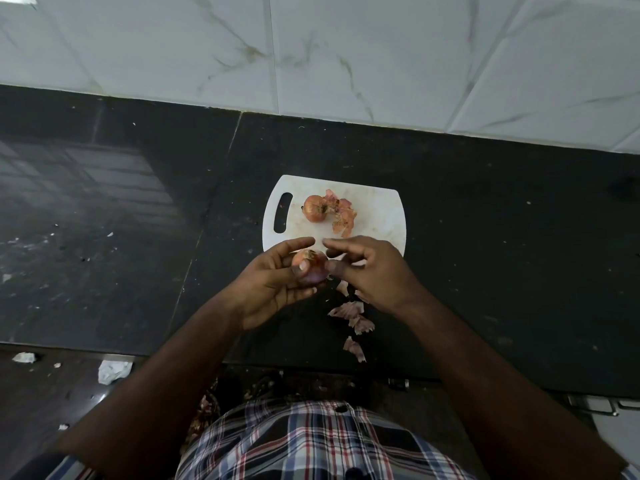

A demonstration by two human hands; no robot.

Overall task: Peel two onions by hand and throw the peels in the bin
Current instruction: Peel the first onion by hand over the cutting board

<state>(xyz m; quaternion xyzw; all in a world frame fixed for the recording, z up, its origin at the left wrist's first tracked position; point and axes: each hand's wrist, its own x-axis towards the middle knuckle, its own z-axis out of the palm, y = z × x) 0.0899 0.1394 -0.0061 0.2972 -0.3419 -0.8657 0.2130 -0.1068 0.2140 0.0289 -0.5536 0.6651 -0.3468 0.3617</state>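
My left hand [273,282] grips a partly peeled onion [310,269] just in front of the white cutting board [381,216], thumb pressed on its top. My right hand [374,268] is beside it with the thumb against the onion's right side and the fingers loosely spread above; whether it pinches any skin I cannot tell. A second onion [315,208] with its skin on lies on the board next to a heap of torn peels [343,216]. More loose peels [353,317] lie on the black counter below my hands.
The black stone counter [138,220] runs back to a white marble-tiled wall [346,57]. Crumpled white scraps [113,371] lie on the dark floor at the lower left. A white object's edge [620,431] shows at the lower right. No bin is in view.
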